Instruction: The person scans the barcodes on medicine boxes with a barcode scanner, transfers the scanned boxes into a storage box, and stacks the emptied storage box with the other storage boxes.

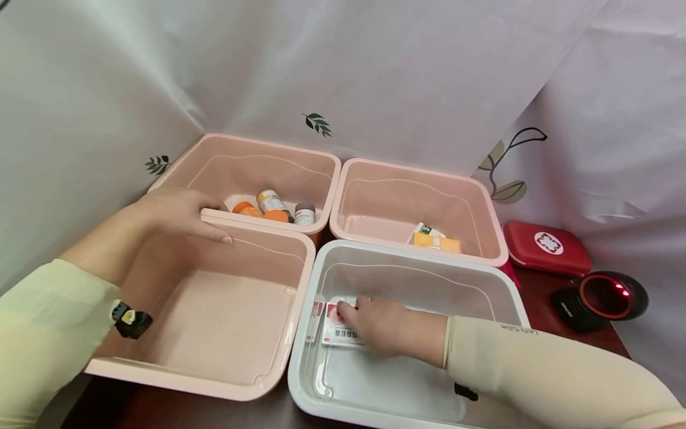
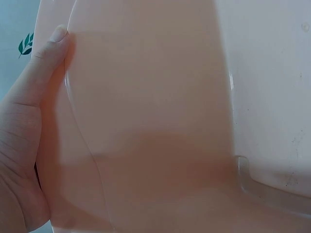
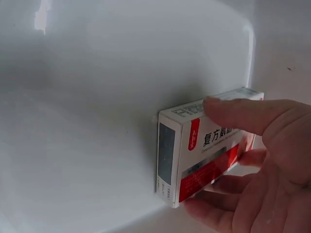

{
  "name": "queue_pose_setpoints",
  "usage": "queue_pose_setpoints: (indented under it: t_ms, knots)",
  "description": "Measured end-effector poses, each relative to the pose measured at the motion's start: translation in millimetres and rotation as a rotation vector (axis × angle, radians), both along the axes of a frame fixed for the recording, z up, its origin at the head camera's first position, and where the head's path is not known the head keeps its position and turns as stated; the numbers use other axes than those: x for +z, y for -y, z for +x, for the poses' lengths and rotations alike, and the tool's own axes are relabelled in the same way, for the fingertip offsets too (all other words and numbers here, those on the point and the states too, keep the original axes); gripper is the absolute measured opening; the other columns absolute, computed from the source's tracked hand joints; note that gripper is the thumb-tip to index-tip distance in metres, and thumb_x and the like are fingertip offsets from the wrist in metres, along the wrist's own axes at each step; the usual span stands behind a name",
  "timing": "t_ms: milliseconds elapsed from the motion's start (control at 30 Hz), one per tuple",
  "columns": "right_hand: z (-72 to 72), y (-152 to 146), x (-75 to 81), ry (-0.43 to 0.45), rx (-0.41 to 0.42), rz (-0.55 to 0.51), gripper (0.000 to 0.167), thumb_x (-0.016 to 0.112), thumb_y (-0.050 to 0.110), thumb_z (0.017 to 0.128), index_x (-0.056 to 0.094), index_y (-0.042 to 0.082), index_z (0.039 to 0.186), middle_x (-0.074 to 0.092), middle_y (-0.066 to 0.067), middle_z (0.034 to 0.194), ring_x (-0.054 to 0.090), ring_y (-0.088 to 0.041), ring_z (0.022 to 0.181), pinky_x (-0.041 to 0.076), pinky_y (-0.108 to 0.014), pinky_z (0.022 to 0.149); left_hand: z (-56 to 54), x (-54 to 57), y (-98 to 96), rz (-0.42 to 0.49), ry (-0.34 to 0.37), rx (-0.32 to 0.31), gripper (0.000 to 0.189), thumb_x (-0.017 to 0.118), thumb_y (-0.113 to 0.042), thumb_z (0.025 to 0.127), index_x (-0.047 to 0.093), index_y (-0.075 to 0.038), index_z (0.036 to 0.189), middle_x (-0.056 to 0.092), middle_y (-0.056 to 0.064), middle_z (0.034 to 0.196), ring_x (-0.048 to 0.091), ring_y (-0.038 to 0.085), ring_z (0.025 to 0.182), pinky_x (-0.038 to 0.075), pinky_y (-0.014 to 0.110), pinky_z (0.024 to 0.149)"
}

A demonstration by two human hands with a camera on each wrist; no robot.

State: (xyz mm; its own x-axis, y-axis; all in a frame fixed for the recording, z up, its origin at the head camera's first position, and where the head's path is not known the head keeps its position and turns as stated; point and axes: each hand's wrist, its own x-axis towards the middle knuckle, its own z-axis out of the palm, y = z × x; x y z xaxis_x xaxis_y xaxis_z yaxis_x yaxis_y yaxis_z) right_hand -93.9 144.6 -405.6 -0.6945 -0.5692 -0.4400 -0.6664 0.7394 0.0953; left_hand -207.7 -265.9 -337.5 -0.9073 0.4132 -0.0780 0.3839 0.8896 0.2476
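In the head view my right hand is inside the white bin, at its left side. It holds a red-and-white medicine box; the right wrist view shows the thumb on its upper edge and fingers beneath. A similar red-and-white patch beside it may be a reflection or a second box; I cannot tell. My left hand grips the adjoining rims of the front pink bin and the back left pink bin. Its thumb lies against the front bin's inner wall; the other fingers are partly hidden.
Several bottles lie in the back left bin. A yellow box and a white-green pack are in the back right pink bin. On the right stand a red first-aid case and a black scanner. Curtains hang behind.
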Motion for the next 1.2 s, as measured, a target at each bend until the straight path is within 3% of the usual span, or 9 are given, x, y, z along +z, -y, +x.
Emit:
queue_pose_setpoints:
  t_ms: [133,267,500,667,933,1200]
  knots:
    - [-5.1,-2,4.2,-0.016,0.032,0.013,0.081,0.086,0.025,0.084,0.045,0.025,0.154,0.064,-0.008,0.117,0.064,-0.026,0.097,0.055,-0.043,0.087,-0.3,-2.3,0.7,0.01,0.008,-0.004,0.062,0.088,-0.059,0.08,0.078,-0.016,0.124,0.076,-0.001,0.111,0.068,0.023,0.102,0.05,0.053,0.093]
    - [-12.6,-4,12.1,-0.058,0.072,-0.007,0.087,0.092,0.037,0.072,0.054,0.031,0.149,0.065,-0.003,0.113,0.061,-0.024,0.097,0.052,-0.042,0.09,0.0,-3.0,1.4,0.008,0.018,0.008,0.064,0.088,-0.059,0.081,0.077,-0.014,0.126,0.076,0.002,0.113,0.068,0.025,0.104,0.049,0.055,0.094]
    - [-20.9,-5,34.6,-0.033,0.07,-0.114,0.069,0.09,0.049,0.071,0.069,0.026,0.133,0.066,0.006,0.107,0.058,-0.017,0.096,0.052,-0.038,0.087,-1.8,-0.1,1.2,0.009,0.015,0.006,0.067,0.087,-0.059,0.081,0.076,-0.012,0.128,0.075,0.006,0.116,0.069,0.028,0.107,0.049,0.057,0.096]
    - [-23.4,-11,58.4,0.039,0.027,-0.206,0.06,0.087,0.044,0.073,0.069,0.025,0.127,0.063,0.01,0.099,0.057,-0.014,0.089,0.051,-0.036,0.077,0.1,0.7,1.4,0.019,0.023,-0.002,0.064,0.088,-0.058,0.081,0.077,-0.012,0.125,0.076,0.004,0.115,0.069,0.027,0.106,0.049,0.056,0.095]
    - [-31.9,-33,91.6,0.24,-0.068,-0.428,0.057,0.08,0.029,0.082,0.066,0.026,0.137,0.066,0.012,0.113,0.061,-0.011,0.095,0.051,-0.033,0.084,-0.7,-1.3,2.9,0.033,0.025,-0.003,0.064,0.088,-0.057,0.082,0.077,-0.011,0.126,0.075,0.004,0.114,0.068,0.027,0.105,0.05,0.056,0.094]
    - [-26.5,-56,124.7,0.292,-0.044,-0.589,0.036,0.066,0.02,0.093,0.073,0.029,0.126,0.066,0.012,0.11,0.062,-0.013,0.096,0.052,-0.038,0.084,-0.7,-4.4,4.5,0.035,0.045,0.005,0.067,0.088,-0.056,0.082,0.076,-0.009,0.127,0.075,0.007,0.117,0.068,0.03,0.107,0.05,0.058,0.095]
